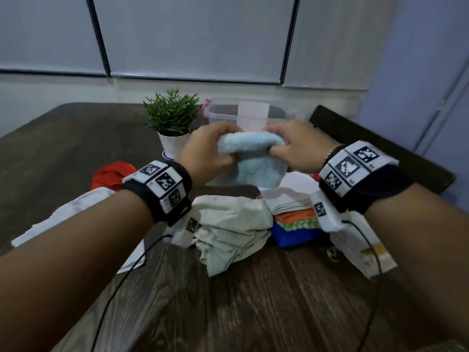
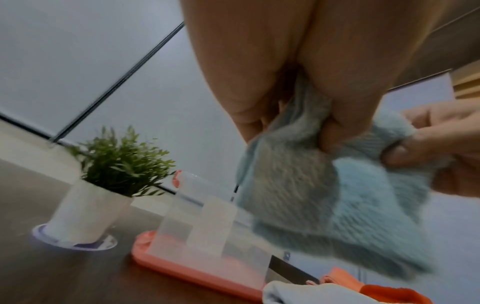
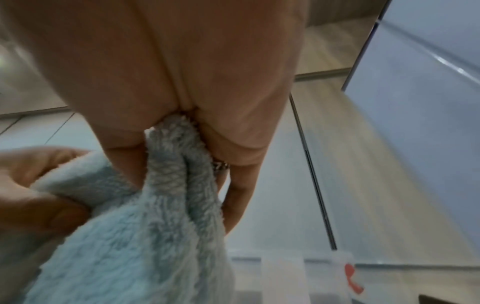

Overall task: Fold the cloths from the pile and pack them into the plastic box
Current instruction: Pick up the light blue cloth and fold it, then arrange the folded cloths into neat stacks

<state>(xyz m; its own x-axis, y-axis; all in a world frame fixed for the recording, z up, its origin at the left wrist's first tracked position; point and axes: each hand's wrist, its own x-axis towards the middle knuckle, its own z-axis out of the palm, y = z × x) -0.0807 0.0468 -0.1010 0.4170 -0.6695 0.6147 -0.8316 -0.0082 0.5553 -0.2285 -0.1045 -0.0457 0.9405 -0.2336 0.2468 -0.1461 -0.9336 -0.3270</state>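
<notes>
A fluffy light blue cloth (image 1: pixel 250 161) hangs in the air between both hands, folded over at its top edge. My left hand (image 1: pixel 205 151) grips its left end and my right hand (image 1: pixel 294 148) grips its right end, above the table in front of the clear plastic box (image 1: pixel 225 111). In the left wrist view the blue cloth (image 2: pixel 335 197) hangs from my left hand (image 2: pixel 293 115) above the box (image 2: pixel 207 224), which rests on its salmon lid. The right wrist view shows the cloth (image 3: pixel 145 236) bunched in my right hand (image 3: pixel 187 131). A pile of cloths (image 1: pixel 233 224) lies below.
A potted plant (image 1: pixel 172 120) stands left of the box. A red cloth (image 1: pixel 111 174) lies at the left. White, orange, green and blue cloths (image 1: pixel 294 219) lie stacked at the right. A dark chair back (image 1: pixel 380 146) stands at the table's right edge.
</notes>
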